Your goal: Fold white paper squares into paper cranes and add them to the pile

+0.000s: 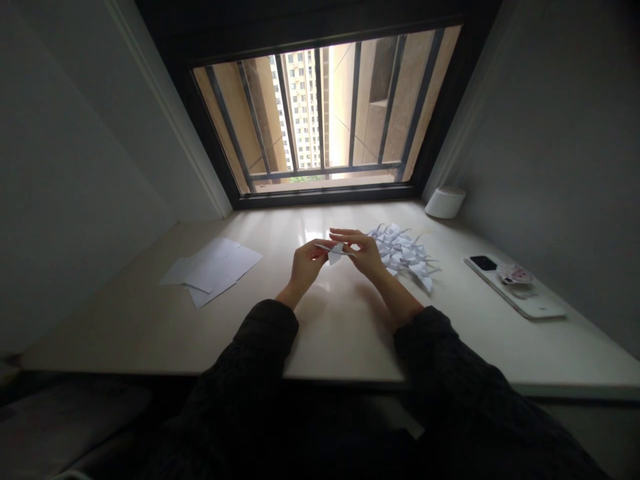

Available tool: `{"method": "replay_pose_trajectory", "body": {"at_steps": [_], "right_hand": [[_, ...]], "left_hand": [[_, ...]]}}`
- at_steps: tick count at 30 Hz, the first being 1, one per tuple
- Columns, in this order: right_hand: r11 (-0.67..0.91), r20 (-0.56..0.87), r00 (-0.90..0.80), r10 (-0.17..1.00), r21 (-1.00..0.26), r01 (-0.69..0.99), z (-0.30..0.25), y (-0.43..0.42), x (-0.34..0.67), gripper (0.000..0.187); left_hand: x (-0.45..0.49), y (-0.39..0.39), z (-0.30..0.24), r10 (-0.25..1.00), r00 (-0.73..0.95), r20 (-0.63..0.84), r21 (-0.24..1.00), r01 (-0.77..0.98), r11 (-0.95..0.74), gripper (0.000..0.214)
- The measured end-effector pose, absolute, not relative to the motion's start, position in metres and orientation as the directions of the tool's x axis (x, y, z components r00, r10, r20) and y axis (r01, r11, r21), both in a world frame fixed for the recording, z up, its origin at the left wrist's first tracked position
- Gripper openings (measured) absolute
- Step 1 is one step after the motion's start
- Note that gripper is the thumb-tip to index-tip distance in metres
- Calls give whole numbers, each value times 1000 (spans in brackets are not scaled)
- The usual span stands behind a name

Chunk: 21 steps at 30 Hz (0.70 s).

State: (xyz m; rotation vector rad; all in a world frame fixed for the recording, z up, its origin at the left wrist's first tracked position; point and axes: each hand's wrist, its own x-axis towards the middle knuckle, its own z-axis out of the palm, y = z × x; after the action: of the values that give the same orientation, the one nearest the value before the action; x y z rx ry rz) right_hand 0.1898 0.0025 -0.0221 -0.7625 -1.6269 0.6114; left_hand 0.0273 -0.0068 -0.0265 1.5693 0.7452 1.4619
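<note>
Between my two hands is a small white folded paper crane, raised above the white sill. My left hand pinches its left end between thumb and forefinger. My right hand pinches the other end, its upper fingers stretched to the left over the paper. Just behind and to the right of my right hand lies a pile of white paper cranes, partly hidden by that hand. Off to the left rest several white paper sheets, overlapping and lying flat.
A white phone with a cartoon grip lies at the right. At the back right corner stands a white cylinder-like object. A dark-framed barred window closes off the far side, with walls left and right. The sill's front edge runs below my forearms.
</note>
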Motion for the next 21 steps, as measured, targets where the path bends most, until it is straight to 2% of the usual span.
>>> {"method": "replay_pose_trajectory", "body": {"at_steps": [5,9,21], "right_hand": [[660,661,-73,746,-721,212,-21,1,189,21],[656,685,-45,727,-673,343,-22,-2,188,21],[627,735,-2,678,-577,523,-27,-7,181,18]], "left_hand": [[26,-11,-21,848,134,513,858,-38,-512,15],[26,-13,-21,850,133,510,857,0,-515,15],[30,-17,-21,854,116,508,861,-38,-507,14]]}}
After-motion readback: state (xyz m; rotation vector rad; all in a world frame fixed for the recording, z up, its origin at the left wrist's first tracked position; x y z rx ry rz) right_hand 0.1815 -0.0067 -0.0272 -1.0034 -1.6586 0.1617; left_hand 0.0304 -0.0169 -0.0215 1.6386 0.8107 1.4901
